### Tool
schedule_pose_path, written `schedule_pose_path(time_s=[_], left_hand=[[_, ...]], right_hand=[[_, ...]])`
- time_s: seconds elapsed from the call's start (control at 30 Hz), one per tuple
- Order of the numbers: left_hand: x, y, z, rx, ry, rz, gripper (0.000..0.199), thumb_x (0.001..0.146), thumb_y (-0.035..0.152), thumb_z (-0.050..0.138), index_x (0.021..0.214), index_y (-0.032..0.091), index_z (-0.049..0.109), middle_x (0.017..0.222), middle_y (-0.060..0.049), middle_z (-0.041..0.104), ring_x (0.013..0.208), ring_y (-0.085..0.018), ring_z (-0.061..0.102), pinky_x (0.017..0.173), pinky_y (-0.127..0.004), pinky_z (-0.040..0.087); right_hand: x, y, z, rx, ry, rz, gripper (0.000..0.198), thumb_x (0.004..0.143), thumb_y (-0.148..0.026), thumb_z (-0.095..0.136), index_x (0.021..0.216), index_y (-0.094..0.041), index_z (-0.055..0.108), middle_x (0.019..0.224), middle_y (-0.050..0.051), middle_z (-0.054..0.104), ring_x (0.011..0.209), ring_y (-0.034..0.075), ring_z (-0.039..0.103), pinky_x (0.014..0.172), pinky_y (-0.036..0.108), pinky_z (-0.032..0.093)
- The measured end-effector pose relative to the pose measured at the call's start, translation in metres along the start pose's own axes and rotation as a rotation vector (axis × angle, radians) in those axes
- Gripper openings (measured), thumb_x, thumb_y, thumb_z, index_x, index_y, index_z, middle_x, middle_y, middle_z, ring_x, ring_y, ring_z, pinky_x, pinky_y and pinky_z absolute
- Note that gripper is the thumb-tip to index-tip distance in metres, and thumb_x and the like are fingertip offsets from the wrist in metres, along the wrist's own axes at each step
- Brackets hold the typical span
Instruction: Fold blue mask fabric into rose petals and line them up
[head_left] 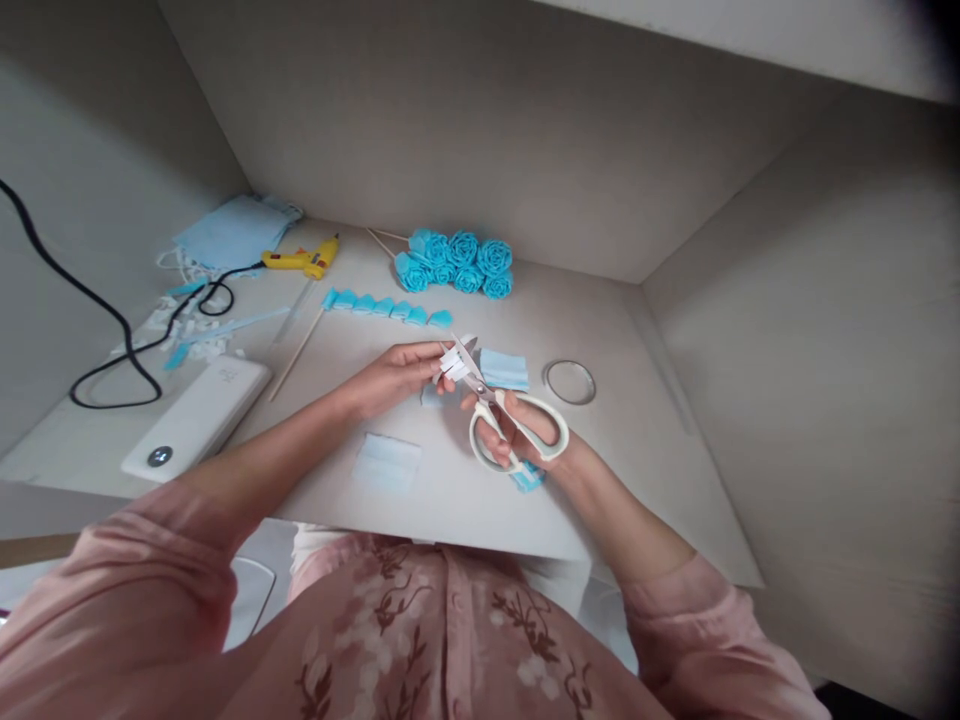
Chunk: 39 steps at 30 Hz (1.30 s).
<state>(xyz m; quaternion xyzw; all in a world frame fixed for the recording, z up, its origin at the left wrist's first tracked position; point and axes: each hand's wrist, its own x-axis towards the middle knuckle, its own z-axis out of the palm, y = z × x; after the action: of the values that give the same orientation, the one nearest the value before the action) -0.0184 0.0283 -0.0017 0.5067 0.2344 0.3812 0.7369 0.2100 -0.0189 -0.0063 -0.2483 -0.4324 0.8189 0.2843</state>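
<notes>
My left hand pinches a small folded piece of white material between thumb and fingers. In my right hand is a pair of scissors with cream handles, its parted blades at the white piece. Whether the blades have cut into it I cannot tell. A light blue fabric square lies just beyond the scissors, and another pale blue square lies nearer me. Under my right wrist a brighter blue scrap shows in part.
Blue fabric roses lie at the back, before a row of blue petals beside a wooden stick. On the left are a yellow glue gun, a white power bank, face masks and scraps. A ring of tape lies right.
</notes>
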Motion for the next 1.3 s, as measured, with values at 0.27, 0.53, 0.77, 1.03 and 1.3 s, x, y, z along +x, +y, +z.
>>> schedule_pose_path(time_s=[0.27,0.53,0.77,1.03,1.3], left_hand=[[0.004,0.001,0.0,-0.061,-0.007,0.002,0.035,0.087,0.044,0.064,0.092,0.011,0.073,0.079,-0.008,0.066,0.075,-0.019,0.059,0.074,-0.031,0.043],[0.0,-0.002,-0.005,0.056,0.065,0.071,0.032,0.085,0.042,0.069,0.086,0.01,0.073,0.077,-0.006,0.065,0.077,-0.018,0.059,0.079,-0.031,0.043],[0.0,-0.002,-0.009,0.104,0.059,0.051,0.021,0.082,0.032,0.073,0.086,0.011,0.075,0.077,-0.005,0.067,0.075,-0.015,0.059,0.077,-0.028,0.043],[0.0,0.004,-0.006,0.128,0.065,0.031,0.021,0.077,0.031,0.076,0.083,0.01,0.076,0.077,-0.006,0.069,0.074,-0.017,0.06,0.078,-0.03,0.042],[0.005,0.006,-0.01,-0.117,0.02,-0.128,0.06,0.083,0.068,0.056,0.074,0.011,0.072,0.077,-0.013,0.069,0.071,-0.023,0.064,0.072,-0.036,0.048]], right_hand=[[0.001,0.002,0.004,-0.02,0.082,-0.005,0.057,0.078,-0.064,0.069,0.104,-0.014,0.065,0.051,-0.007,0.05,0.037,0.006,0.037,0.033,0.018,0.034],[0.001,0.002,0.013,-0.078,0.149,-0.031,0.053,0.077,-0.062,0.071,0.1,-0.014,0.067,0.05,-0.007,0.048,0.039,0.005,0.036,0.04,0.02,0.043],[-0.001,0.004,0.013,-0.125,0.157,-0.043,0.055,0.08,-0.062,0.067,0.107,-0.013,0.068,0.051,-0.007,0.049,0.039,0.006,0.036,0.041,0.021,0.043],[-0.002,0.004,0.016,-0.147,0.178,-0.056,0.055,0.081,-0.061,0.067,0.107,-0.013,0.068,0.049,-0.007,0.047,0.037,0.006,0.034,0.039,0.021,0.04],[-0.004,0.001,0.024,-0.23,0.13,-0.041,0.056,0.081,-0.06,0.067,0.105,-0.009,0.069,0.047,-0.008,0.046,0.036,0.005,0.035,0.038,0.02,0.033]])
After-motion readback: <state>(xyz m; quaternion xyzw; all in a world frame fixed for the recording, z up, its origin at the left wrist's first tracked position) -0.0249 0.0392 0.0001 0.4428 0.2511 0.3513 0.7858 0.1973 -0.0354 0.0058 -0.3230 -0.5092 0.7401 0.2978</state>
